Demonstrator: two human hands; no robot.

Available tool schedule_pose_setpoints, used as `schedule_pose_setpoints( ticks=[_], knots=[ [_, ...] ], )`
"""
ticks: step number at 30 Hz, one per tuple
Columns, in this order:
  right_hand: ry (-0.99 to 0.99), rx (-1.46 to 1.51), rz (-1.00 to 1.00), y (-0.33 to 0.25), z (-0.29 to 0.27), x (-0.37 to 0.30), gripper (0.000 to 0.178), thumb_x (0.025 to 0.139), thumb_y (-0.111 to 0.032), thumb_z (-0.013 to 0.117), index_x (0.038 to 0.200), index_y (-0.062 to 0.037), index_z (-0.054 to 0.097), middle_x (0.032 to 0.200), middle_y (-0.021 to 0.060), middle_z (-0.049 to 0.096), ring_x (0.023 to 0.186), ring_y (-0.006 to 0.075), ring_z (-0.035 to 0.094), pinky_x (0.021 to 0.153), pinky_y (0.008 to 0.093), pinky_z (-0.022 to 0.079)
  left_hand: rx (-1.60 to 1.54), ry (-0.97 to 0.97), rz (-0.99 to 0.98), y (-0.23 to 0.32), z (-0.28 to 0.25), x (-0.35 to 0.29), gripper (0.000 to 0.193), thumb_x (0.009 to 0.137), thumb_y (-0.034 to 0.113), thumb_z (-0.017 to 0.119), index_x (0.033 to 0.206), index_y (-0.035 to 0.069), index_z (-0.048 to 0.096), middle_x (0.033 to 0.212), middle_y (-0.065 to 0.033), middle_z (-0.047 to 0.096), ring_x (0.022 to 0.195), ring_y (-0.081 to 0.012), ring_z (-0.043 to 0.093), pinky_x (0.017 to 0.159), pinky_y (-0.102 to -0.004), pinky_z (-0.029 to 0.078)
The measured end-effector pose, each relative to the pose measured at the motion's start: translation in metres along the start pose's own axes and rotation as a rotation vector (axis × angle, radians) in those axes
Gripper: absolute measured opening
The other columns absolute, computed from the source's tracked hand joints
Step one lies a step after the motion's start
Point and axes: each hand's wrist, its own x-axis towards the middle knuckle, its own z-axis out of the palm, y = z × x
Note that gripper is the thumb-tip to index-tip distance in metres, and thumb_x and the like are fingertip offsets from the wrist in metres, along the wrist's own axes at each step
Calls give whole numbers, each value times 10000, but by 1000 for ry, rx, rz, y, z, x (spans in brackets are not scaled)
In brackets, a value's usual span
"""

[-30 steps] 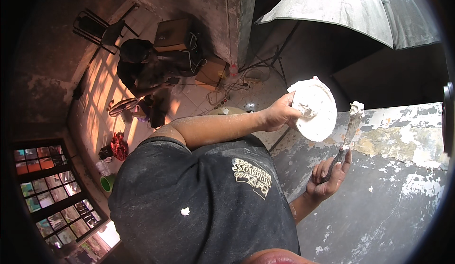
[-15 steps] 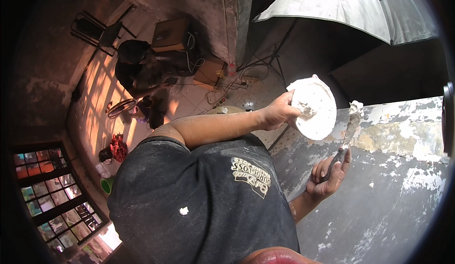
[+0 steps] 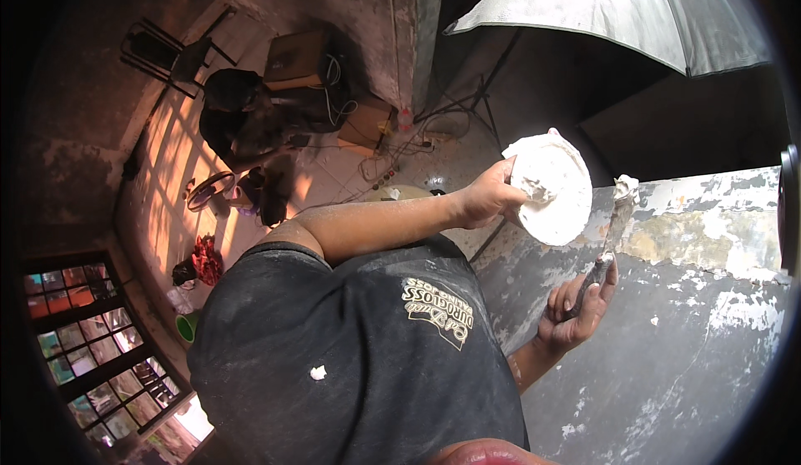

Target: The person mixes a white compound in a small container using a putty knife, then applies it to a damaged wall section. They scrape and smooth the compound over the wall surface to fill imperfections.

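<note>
My left hand (image 3: 486,196) grips the edge of a round white disc (image 3: 569,202), its face smeared with thick white paste and a raised lump near my thumb. Below and to the right, my right hand (image 3: 576,308) is closed around the dark handle of a putty knife (image 3: 618,223). The knife's narrow, smeared blade points up, and a dollop of white paste (image 3: 626,187) sits on its tip. Behind it stands a grey wall (image 3: 651,356) with patchy white and flaking areas; whether the blade touches it, I cannot tell.
A pale umbrella (image 3: 617,10) spreads overhead at the upper right, near a dark stand (image 3: 482,98). At the far left a person (image 3: 238,118) sits low beside cardboard boxes (image 3: 296,60). Cables (image 3: 380,160) trail over the floor. A chair (image 3: 171,56) and barred window (image 3: 100,348) are beyond.
Both hands hold the same things in nearly the same places. The background has shifted very slightly to the left.
</note>
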Motion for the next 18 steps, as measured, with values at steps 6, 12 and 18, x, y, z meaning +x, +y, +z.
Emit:
schedule_pose_setpoints(
  ticks=[6, 12, 18],
  knots=[
    [-6, 20, 23, 1, -4, -3, 640, 1035, -142, 598, 1592, 20, 328, 624, 18, 419, 438, 51, 280, 382, 213, 251, -20, 8, 29, -7, -1, 0, 692, 908, 21, 674, 1538, 34, 387, 1359, -137, 652, 1199, -218, 704, 890, -395, 673],
    [9, 19, 17, 2, -9, -6, 644, 1043, -162, 605, 1596, 15, 326, 624, 20, 419, 430, 52, 275, 381, 215, 250, -20, 12, -31, -5, 3, -3, 738, 884, -39, 610, 1579, 5, 366, 1450, -151, 611, 1298, -224, 649, 1053, -395, 587],
    [6, 14, 6, 0, -8, -8, 648, 1042, -166, 607, 1594, 20, 323, 629, 22, 423, 434, 50, 287, 376, 213, 245, -18, 6, -33, -5, 7, -3, 741, 886, -34, 623, 1580, 4, 368, 1457, -149, 607, 1294, -218, 652, 1050, -398, 588]
  ],
)
